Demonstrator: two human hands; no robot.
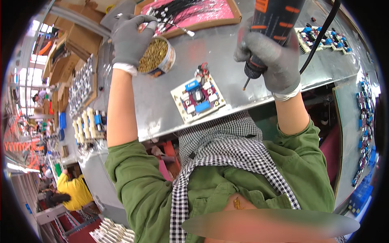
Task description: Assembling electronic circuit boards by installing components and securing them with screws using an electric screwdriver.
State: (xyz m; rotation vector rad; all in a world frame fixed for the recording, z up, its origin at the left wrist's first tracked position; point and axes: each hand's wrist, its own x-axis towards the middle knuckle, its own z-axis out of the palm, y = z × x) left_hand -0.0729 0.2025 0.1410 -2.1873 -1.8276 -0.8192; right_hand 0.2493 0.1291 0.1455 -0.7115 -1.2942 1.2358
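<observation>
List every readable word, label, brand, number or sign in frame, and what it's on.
I won't transcribe printed wording; locations only:
Power screwdriver: orange marking on its dark body, cut off by the picture's upper edge.
Tub of screws: printed wall, too small to read.
Blue component on the nearest circuit board: pale marking, too small to read.

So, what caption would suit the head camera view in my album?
Right hand gripping a power driver near a circuit board; left hand beside a tub of small brass-coloured pieces.
</observation>
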